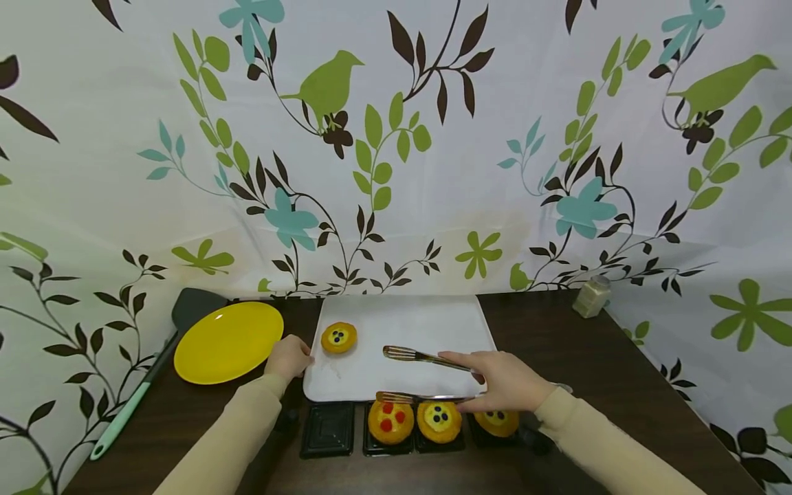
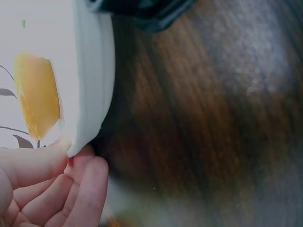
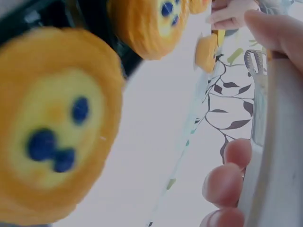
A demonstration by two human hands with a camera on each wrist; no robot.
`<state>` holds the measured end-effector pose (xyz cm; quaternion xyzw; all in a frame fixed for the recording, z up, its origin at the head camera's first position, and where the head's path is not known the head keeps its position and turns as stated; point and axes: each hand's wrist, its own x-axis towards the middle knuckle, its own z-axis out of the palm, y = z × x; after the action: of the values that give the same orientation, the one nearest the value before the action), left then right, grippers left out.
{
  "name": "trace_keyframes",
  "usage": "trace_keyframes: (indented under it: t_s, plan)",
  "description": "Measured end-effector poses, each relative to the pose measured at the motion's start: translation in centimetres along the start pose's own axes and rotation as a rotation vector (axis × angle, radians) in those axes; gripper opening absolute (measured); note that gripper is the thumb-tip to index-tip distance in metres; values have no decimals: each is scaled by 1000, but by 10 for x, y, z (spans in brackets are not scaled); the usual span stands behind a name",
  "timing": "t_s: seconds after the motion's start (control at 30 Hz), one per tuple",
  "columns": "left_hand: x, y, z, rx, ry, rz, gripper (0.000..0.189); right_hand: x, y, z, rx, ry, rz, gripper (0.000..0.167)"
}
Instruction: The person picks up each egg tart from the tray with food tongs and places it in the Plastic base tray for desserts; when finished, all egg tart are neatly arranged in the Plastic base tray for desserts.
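My left hand [image 1: 287, 357] is at the left edge of a white tray [image 1: 402, 316]; in the left wrist view, thumb and fingers pinch the tray's rim [image 2: 92, 85]. One tart with blueberries [image 1: 338, 337] lies at the tray's left side. Serving tongs [image 1: 402, 353] are in my right hand [image 1: 510, 381], their two arms spread apart with nothing between them. The lower arm's tip overlaps the tray's front edge, just above a tart with red pieces [image 1: 387, 422]. Beside that sit a blueberry tart [image 1: 439, 421] and another tart [image 1: 500, 423], partly hidden by the right hand.
The front tarts sit in black plastic holders; the leftmost holder [image 1: 328, 430] contains no tart. A yellow plate [image 1: 229, 342] lies left of the tray, overlapping a spatula with a mint handle [image 1: 126, 416]. A small jar [image 1: 592, 297] stands at the back right, near the patterned cloth [image 1: 433, 227].
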<state>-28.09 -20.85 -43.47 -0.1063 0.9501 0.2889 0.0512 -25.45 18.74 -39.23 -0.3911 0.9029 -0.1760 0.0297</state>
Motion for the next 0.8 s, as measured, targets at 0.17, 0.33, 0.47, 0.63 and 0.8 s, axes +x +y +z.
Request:
trace_keyframes:
  t_s: [0.17, 0.33, 0.47, 0.63, 0.8]
  plan:
    - [1, -1, 1, -12, -6, -10, 19, 26, 4, -1, -38, 5, -8, 79]
    - [3, -1, -1, -26, -8, 0, 18, 54, 7, 2, -63, 12, -8, 78]
    - [2, -2, -2, -45, -12, -2, 17, 74, 7, 2, -74, 10, 17, 77]
    - [3, -4, 0, -66, -14, -5, 15, 96, 10, 4, -86, -4, 44, 77]
    - [6, -6, 1, -74, -4, 4, 14, 119, 12, 10, -93, -50, 68, 78]
